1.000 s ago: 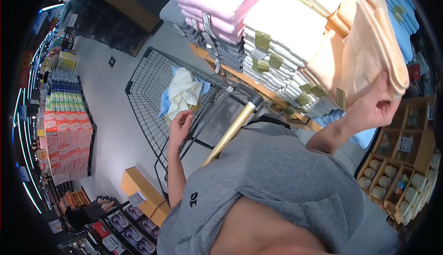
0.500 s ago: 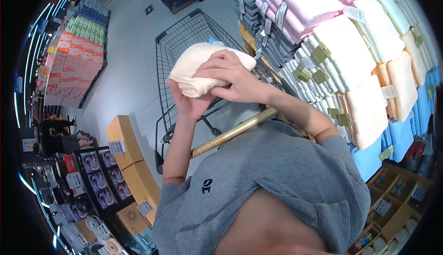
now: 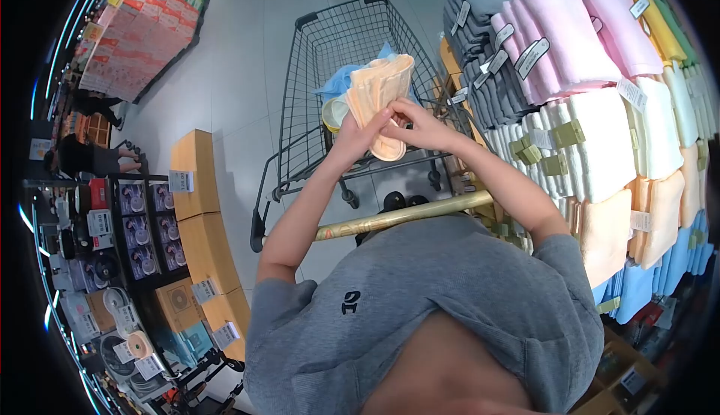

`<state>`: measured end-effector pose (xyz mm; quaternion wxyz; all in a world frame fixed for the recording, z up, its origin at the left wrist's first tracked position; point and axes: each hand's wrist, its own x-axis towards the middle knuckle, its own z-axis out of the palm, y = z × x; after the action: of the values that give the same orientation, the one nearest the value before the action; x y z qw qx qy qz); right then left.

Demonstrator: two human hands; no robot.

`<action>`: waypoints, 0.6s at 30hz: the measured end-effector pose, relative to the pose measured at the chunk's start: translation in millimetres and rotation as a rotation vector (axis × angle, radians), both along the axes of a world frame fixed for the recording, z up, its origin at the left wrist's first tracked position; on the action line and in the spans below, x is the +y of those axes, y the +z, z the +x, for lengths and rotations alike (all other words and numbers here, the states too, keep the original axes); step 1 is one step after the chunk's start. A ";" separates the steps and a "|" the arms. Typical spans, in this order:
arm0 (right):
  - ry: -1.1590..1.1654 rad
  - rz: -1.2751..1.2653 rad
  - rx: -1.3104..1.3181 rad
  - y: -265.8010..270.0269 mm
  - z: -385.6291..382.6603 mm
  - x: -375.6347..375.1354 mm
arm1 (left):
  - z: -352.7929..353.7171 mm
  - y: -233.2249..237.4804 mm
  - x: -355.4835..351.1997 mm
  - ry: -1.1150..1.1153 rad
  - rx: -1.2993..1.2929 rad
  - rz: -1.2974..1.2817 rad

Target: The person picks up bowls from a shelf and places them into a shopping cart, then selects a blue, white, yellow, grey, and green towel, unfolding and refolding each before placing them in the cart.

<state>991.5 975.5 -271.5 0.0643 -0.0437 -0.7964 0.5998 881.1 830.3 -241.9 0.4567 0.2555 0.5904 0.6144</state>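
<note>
Both my hands hold a folded peach towel (image 3: 381,92) above the near end of a black wire shopping cart (image 3: 315,47). My left hand (image 3: 355,136) grips its lower left side, and my right hand (image 3: 418,124) grips its lower right edge. Inside the cart lie a blue towel (image 3: 346,77) and a pale yellow one (image 3: 334,112), partly hidden by the peach towel. The cart's gold handle bar (image 3: 390,216) runs just below my forearms.
Stacks of folded towels fill the shelf on the right: grey (image 3: 480,32), pink (image 3: 570,32), white (image 3: 600,145), peach (image 3: 645,212), blue (image 3: 637,287). Wooden display boxes (image 3: 196,190) and shelves of small goods (image 3: 127,227) stand on the left. Other people (image 3: 82,156) stand far left.
The towel has moved from close to my chest out over the cart, and the view has tilted so the cart sits straight ahead. Both hands stay on the towel.
</note>
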 end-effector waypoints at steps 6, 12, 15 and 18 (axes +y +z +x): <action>0.004 -0.417 -0.117 12.6 -8.0 6.3 | -13.3 -12.0 0.8 0.111 0.085 -0.011; -0.162 -0.624 -0.088 22.4 -9.1 9.0 | -21.4 -13.3 2.7 0.288 -0.061 -0.052; -0.210 -0.659 -0.047 14.6 -10.1 15.8 | -23.5 -2.7 1.1 0.246 -0.175 -0.116; -0.269 -0.614 -0.042 8.7 -10.0 24.3 | -23.9 -7.6 2.2 0.261 -0.070 -0.158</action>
<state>981.5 999.9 -262.9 0.1101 -0.1780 -0.5669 0.7968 857.2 832.5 -249.5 0.4119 0.1183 0.6490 0.6286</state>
